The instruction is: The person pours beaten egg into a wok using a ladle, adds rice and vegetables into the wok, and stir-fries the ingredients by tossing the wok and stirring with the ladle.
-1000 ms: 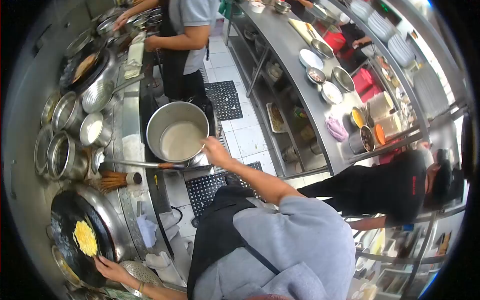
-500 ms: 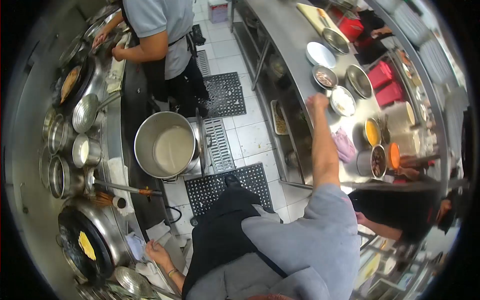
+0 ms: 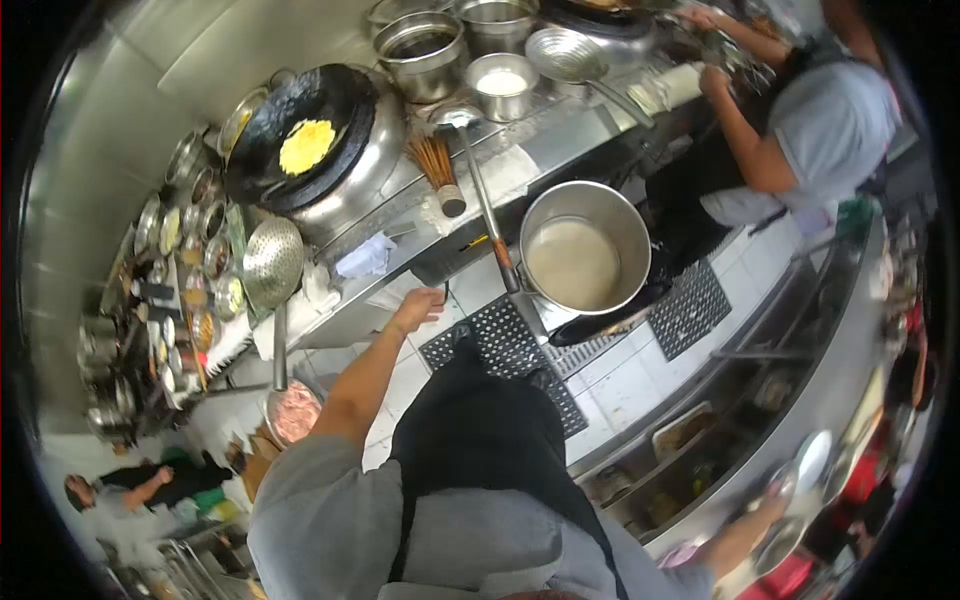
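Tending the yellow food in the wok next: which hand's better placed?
Probably the left hand: it looks empty and is nearer the wok and its yellow food. The right hand is across the aisle, near a metal bowl.

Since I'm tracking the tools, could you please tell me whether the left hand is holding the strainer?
No, the left hand is apart from the strainer and its handle.
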`<state>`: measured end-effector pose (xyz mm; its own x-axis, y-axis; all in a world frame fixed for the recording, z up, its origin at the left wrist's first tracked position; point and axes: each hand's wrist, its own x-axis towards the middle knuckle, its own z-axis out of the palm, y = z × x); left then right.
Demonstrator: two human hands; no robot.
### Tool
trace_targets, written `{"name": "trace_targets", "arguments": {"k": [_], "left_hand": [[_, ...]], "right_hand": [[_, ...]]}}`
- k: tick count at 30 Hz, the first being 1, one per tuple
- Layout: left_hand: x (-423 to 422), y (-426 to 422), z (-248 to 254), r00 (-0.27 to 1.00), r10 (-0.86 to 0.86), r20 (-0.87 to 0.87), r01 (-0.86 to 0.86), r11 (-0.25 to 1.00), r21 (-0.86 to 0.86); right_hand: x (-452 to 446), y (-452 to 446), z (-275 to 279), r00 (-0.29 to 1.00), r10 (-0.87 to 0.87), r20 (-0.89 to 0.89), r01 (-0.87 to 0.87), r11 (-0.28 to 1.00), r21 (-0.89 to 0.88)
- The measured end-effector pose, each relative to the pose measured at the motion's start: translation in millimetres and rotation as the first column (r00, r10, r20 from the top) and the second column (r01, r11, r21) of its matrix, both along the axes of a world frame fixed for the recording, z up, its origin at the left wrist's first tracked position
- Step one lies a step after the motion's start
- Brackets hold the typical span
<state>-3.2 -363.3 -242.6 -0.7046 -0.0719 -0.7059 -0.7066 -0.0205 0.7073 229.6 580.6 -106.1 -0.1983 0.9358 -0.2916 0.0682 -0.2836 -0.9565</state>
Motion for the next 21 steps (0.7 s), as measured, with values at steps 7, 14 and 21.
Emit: {"name": "trace_targets", "arguments": {"k": [7,14,21], "left_hand": [[-134.8,63.5,-157.3,0.840,0.470,0.270,-0.536,0.643,0.547],[-196.3,105.4,-231.1,0.436,0.603,0.668,-0.757,-0.156,0.635],[-164.4,103.9,-188.4,0.522,0.582,0.623,-0.616,-0.248,0.748]], "right_hand": [[0.5,-143.9,48.3,0.990,0.077,0.118,-0.075,0.997,-0.020],[-14.9,-297.4,111.6,0.938,0.235,0.255,-0.209,0.970,-0.127],[-78.6,-394.1,141.4,0.753,0.644,0.135,-0.554,0.732,-0.396]]}}
